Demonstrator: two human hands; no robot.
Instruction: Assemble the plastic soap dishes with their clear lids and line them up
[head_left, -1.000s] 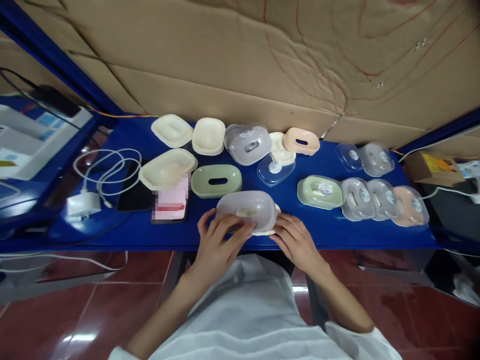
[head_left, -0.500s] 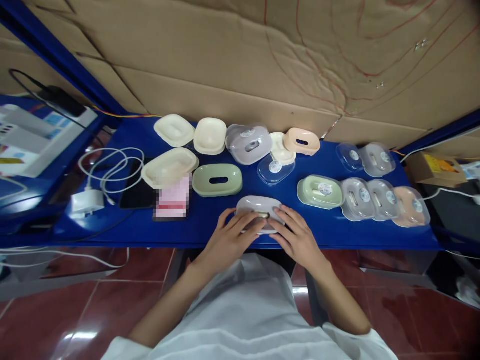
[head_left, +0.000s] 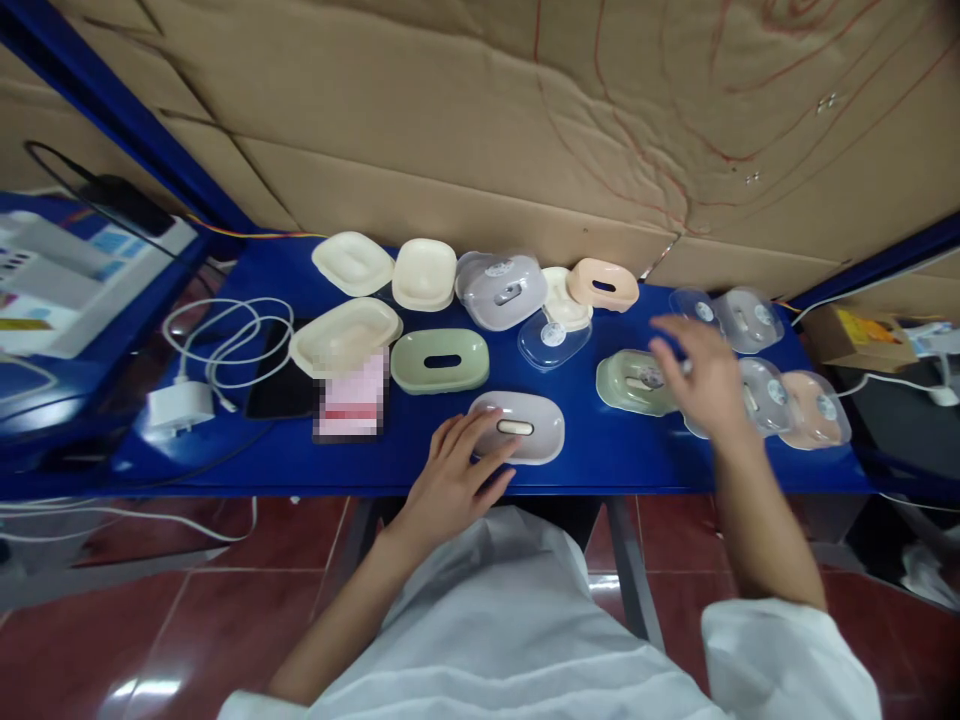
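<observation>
A pale grey oval soap dish point(head_left: 538, 425) lies near the table's front edge, with a small white oblong piece point(head_left: 515, 427) in its middle slot. My left hand point(head_left: 457, 465) rests on the left end of this dish, its fingers spread over the rim and inside. To the right, my right hand point(head_left: 697, 375) is raised with fingers apart, over the lidded dishes. It partly covers a grey dish with a clear lid and stands beside a green lidded dish point(head_left: 634, 382). Nothing shows plainly in its fingers.
A green slotted dish point(head_left: 440, 360), cream trays point(head_left: 352, 264), stacked grey dishes point(head_left: 504, 292), a peach slotted dish point(head_left: 604, 285) and a clear lid point(head_left: 553, 337) lie behind. Rightward are a peach lidded dish point(head_left: 816, 408) and other lidded dishes. A white charger point(head_left: 180, 405) with cable sits left.
My right hand has left the grey dish and moved right and away from me, over the lidded dishes. My left hand stays on the dish, whose white piece is now uncovered.
</observation>
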